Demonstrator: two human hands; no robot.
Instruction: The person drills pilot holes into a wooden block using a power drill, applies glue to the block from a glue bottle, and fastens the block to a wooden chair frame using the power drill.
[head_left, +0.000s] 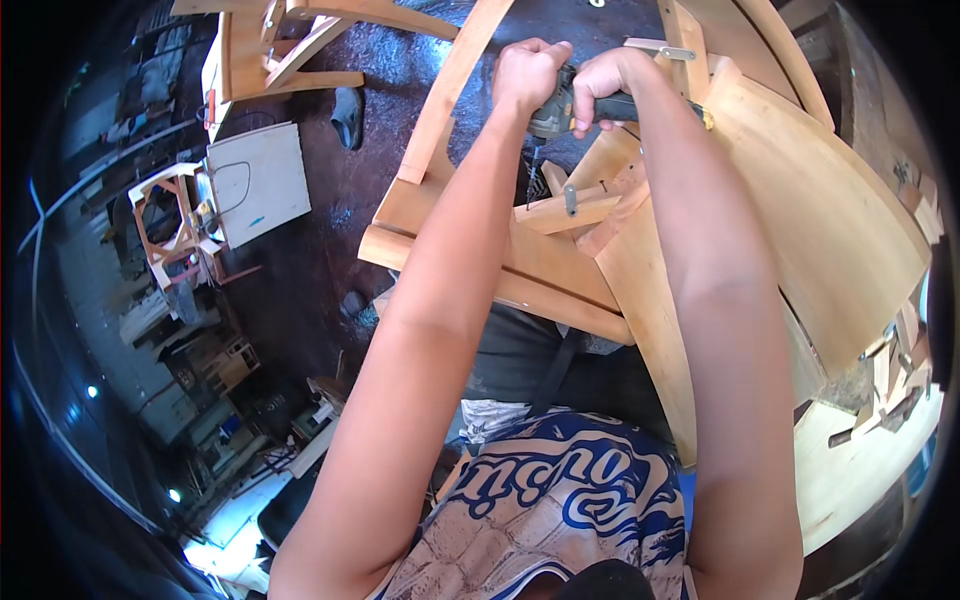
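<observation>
Both arms reach up to a dark power drill (553, 118) near the top centre. My left hand (526, 72) is closed on the drill's body. Around the drill's handle, my right hand (603, 84) is wrapped. The long thin bit (535, 165) points down beside a wooden brace (570, 211) of a light wooden chair frame. A small grey metal plate (571, 199) is attached to that brace, and a similar metal bracket (677, 53) sits on an upper rail. Whether the bit's tip touches the wood is hard to tell.
Curved wooden panels (820, 220) extend to the right. Another wooden chair (240, 60) stands at the upper left, with a dark sandal (347, 118) on the floor beside it. A white board (258, 185) and a small wooden frame (165, 225) lie farther left. Wood scraps are at both sides.
</observation>
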